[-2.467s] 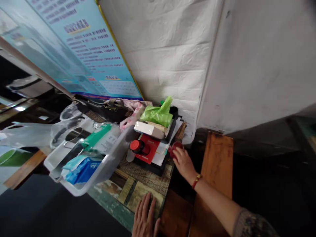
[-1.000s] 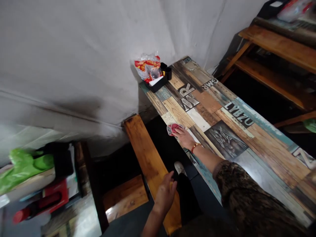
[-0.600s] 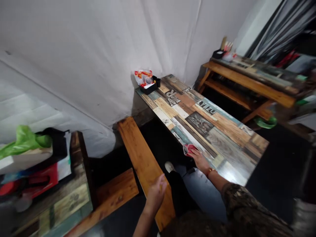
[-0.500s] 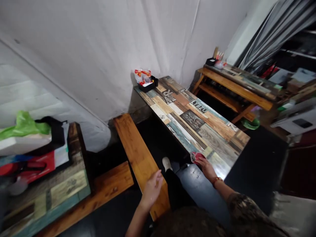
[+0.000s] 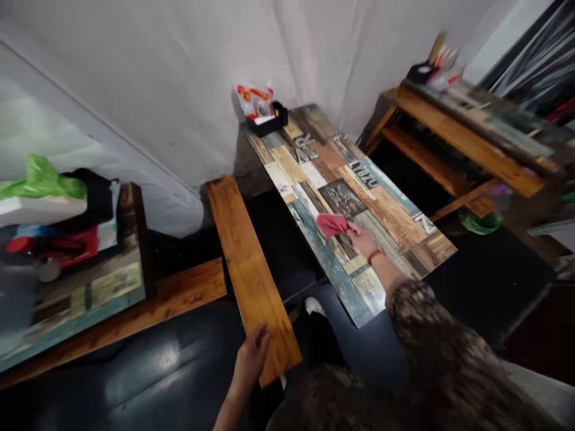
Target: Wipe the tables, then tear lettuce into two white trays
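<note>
My right hand (image 5: pixel 363 238) is closed on a reddish-pink cloth (image 5: pixel 331 224). The cloth hangs out past my fingertips and lies over the middle of the patchwork-patterned table (image 5: pixel 294 158); whether it presses flat on the surface is hard to tell. My left hand (image 5: pixel 252 354) is over the near end of the wooden bench (image 5: pixel 242 251), its fingers loosely curled with a gap at the thumb. I see nothing held in it.
A black holder (image 5: pixel 268 124) with a red-and-white plastic packet (image 5: pixel 256 102) stands at the table's wall end. To the left, another table (image 5: pixel 112 278) carries a green bag (image 5: pixel 42 179). A second wooden bench (image 5: pixel 193 284) lies near it. More furniture (image 5: pixel 467 143) stands right.
My right hand has moved with the cloth from the table's near edge up and over the tabletop. My left hand has dropped lower and left over the bench. The view has shifted.
</note>
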`<state>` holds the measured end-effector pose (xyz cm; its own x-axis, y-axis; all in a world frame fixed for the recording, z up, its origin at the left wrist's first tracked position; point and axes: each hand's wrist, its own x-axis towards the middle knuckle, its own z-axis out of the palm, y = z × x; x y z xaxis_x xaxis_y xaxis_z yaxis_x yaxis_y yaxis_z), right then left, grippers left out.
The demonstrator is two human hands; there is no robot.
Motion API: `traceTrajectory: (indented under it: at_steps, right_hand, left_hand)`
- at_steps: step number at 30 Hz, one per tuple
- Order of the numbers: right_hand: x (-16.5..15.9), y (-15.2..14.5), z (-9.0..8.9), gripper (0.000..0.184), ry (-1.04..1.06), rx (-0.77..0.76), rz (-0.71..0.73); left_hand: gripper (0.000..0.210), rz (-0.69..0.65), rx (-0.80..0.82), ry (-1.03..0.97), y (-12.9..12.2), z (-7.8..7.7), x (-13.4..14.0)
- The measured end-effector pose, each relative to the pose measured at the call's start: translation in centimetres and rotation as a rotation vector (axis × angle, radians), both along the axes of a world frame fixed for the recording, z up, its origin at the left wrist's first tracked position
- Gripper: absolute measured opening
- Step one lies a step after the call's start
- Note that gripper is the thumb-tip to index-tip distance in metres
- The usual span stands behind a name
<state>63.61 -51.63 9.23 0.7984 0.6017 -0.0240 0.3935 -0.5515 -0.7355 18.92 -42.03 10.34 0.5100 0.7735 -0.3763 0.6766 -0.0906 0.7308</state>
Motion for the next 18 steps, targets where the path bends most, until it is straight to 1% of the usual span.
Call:
traceTrajectory:
  at_steps: [2, 4, 5, 7, 9, 10, 12, 15, 18]
  right_hand:
    - [3.7, 2.1, -1.0, 0.046, 0.0, -0.007, 0.046]
    - [5.5, 3.9, -2.2, 0.049, -0.016, -0.023, 0.137]
    - [5.8, 4.5, -2.8, 0.05, -0.039, -0.057, 0.219]
    - [5.0, 5.1, -3.9, 0.052, -0.119, -0.166, 0.395]
    - [3.1, 4.3, -4.9, 0.054, -0.204, -0.261, 0.514]
    - [1.9, 3.4, -5.3, 0.055, -0.224, -0.277, 0.543]
    - [-0.5, 0.5, -6.0, 0.054, -0.234, -0.256, 0.604]
    - [-4.1, -5.6, -6.4, 0.055, -0.202, -0.17, 0.732]
    - [-7.1, -11.9, -5.9, 0.054, -0.126, -0.103, 0.793]
  left_hand:
    - [0.038, -0.01, -0.026, 0.026, -2.5, 0.6, 2.4]
    - [0.036, -0.038, -0.051, 0.031, -4.7, 1.5, 4.9]
    - [0.036, -0.046, -0.061, 0.033, -5.7, 2.0, 6.1]
    - [0.034, -0.047, -0.068, 0.044, -7.4, 2.8, 8.3]
    - [0.034, -0.049, -0.069, 0.056, -8.8, 3.3, 10.0]
    - [0.035, -0.049, -0.068, 0.06, -9.5, 3.5, 10.6]
    - [0.036, -0.044, -0.063, 0.064, -10.7, 3.7, 11.5]
    - [0.036, -0.03, -0.041, 0.044, -12.9, 3.8, 12.1]
    - [0.037, -0.01, 0.009, -0.019, -15.9, 3.9, 12.5]
